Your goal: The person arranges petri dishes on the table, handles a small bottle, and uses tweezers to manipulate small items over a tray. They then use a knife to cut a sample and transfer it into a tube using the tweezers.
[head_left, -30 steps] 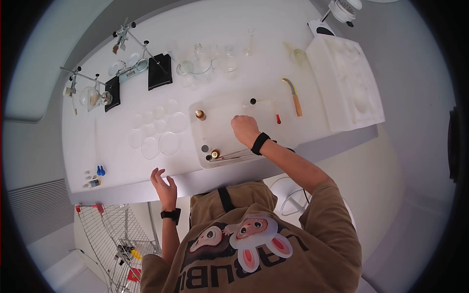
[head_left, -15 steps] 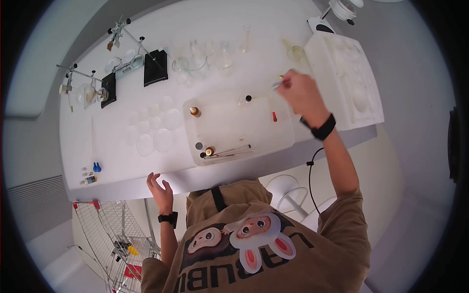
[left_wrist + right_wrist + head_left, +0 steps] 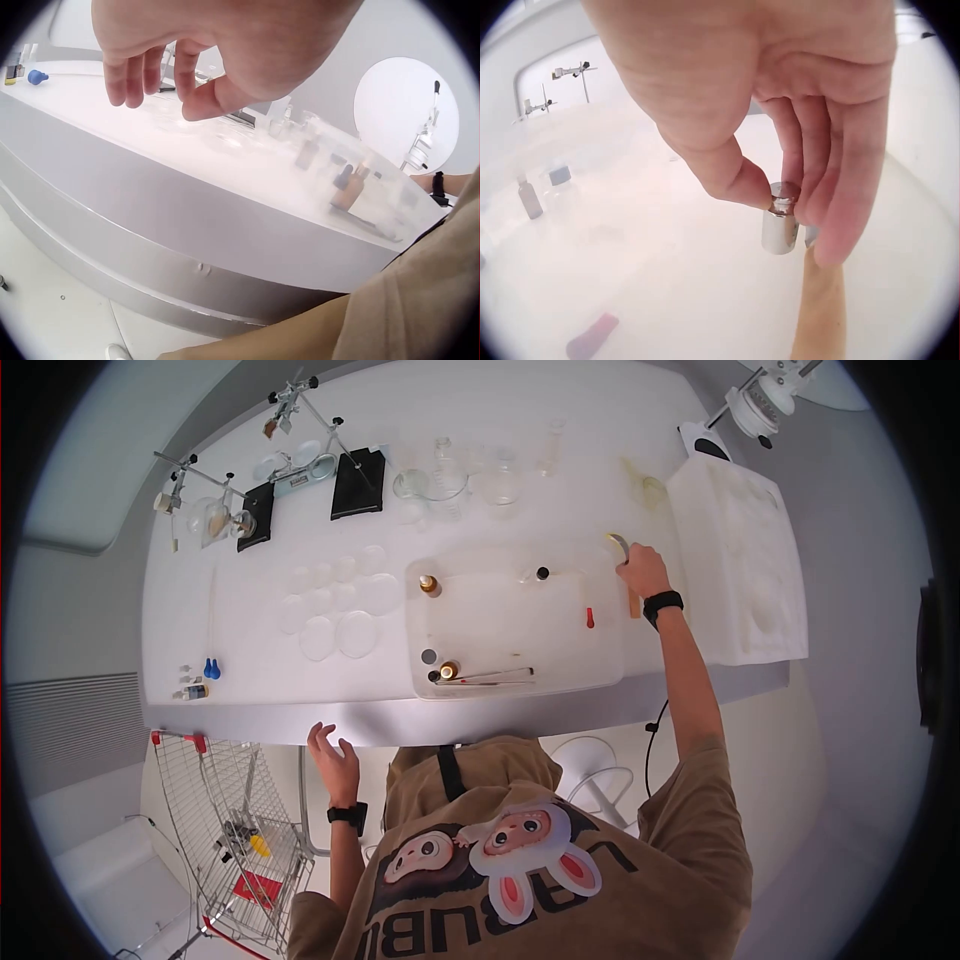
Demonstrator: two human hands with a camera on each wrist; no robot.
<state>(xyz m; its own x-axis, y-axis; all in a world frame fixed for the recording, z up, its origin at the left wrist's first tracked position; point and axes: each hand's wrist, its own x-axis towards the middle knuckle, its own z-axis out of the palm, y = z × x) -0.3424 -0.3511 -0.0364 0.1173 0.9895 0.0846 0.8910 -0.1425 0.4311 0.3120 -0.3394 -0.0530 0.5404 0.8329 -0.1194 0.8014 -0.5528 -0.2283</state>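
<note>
My right hand (image 3: 645, 572) is over the table to the right of the plastic tray (image 3: 515, 686), beside the curved knife. In the right wrist view, the thumb and fingers of this hand (image 3: 780, 90) pinch the neck of a small shiny metal cylinder (image 3: 780, 231), upright. The knife's wooden handle (image 3: 821, 304) lies close under the fingertips; whether they touch it I cannot tell. My left hand (image 3: 338, 768) hangs near the table's front edge, its fingers (image 3: 135, 79) loosely bent and holding nothing.
Inside the tray are brown bottles (image 3: 429, 585), a black-capped bottle (image 3: 542, 574), a red rubber bulb (image 3: 590, 618) and tweezers-like tools. Round glass dishes (image 3: 356, 633) lie left of it, glassware (image 3: 447, 482) and stands (image 3: 357, 484) behind. A white block (image 3: 740, 560) stands at the right.
My right hand has moved rightward from above the tray to beside the knife, then lower toward its handle. My left hand has barely moved. The head view has shifted.
</note>
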